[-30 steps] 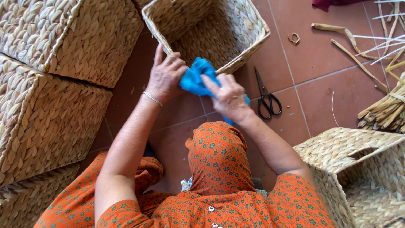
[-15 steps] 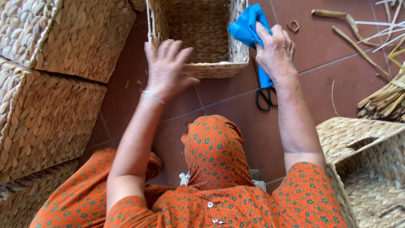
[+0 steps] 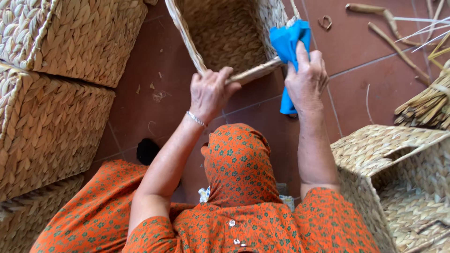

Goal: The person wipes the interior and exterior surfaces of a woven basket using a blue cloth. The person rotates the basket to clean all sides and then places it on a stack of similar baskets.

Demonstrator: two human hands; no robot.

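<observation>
Red tile floor (image 3: pixel 375 89) everywhere, woven baskets stacked on your left (image 3: pixel 51 122), another one at your right knee (image 3: pixel 398 173), loose reed stalks (image 3: pixel 424 105) off to the right. So here's the bit that matters: the open woven basket (image 3: pixel 225 33) sits straight ahead of you, just past your raised knee, and its near rim (image 3: pixel 255 72) runs left to right across the view, rising a little toward the right. Your left hand (image 3: pixel 211 93) has its fingers curled tight over that rim near the left end. Your right hand (image 3: pixel 307 77) is clamped on the blue cloth (image 3: pixel 288 44), pressing it against the rim's right end at the corner, with the tail of the cloth hanging down below your palm. Both hands are touching the rim, so neither one is really nearer; the right one has the cloth.

Compared with half a second back: your left hand was lying flat and open just below the basket, now it's gripping the rim. The basket has come closer and tilted, and the cloth hand has slid down onto the corner. Scissors that showed under the cloth are hidden now.
</observation>
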